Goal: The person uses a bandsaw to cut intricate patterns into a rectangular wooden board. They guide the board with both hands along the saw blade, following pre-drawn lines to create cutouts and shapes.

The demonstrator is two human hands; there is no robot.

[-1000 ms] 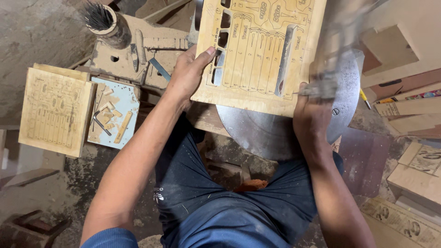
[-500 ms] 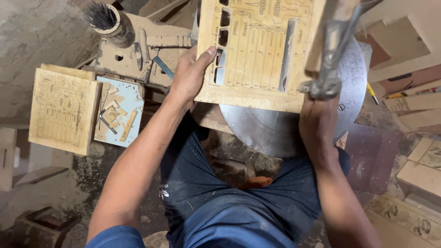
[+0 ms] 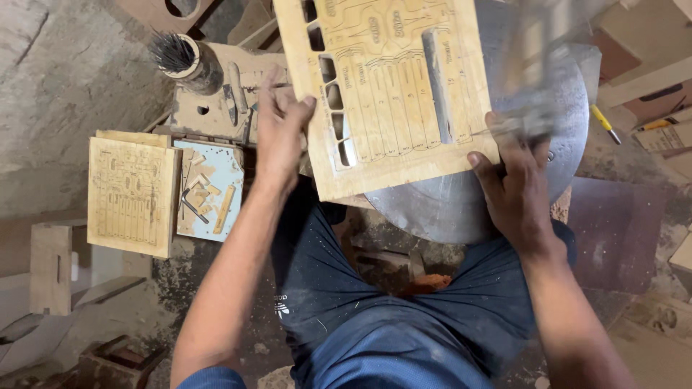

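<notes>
Under both hands, a round grey metal disc (image 3: 461, 209), partly covered, serving as bench. On top of it, tilted, a large plywood sheet (image 3: 389, 86) with laser-cut outlines and a column of small empty windows near its left edge; held between the two grips, the lower right corner just beside the right thumb. Left hand (image 3: 280, 130) pressed flat against the left edge of the sheet, fingers stretched over the edge near the windows, grip not clenched. Right hand (image 3: 515, 191) closed around a metal tool (image 3: 533, 108), blurred, upper part rising over the right side of the sheet; exact kind of tool not possible to tell. Well to the left of the left grip, on the floor, a second engraved plywood panel (image 3: 130, 194), lying flat. Touching its right side, a pale blue tray (image 3: 209, 189) with small wooden pieces and a bent hex key inside. Above the left grip, near the fingertips, a wooden block (image 3: 216, 101) with small tools on it. Beside this block, further left, a round cup (image 3: 180, 57) full of dark thin rods. Far to the right of the right grip, a yellow pencil (image 3: 604, 124).
</notes>
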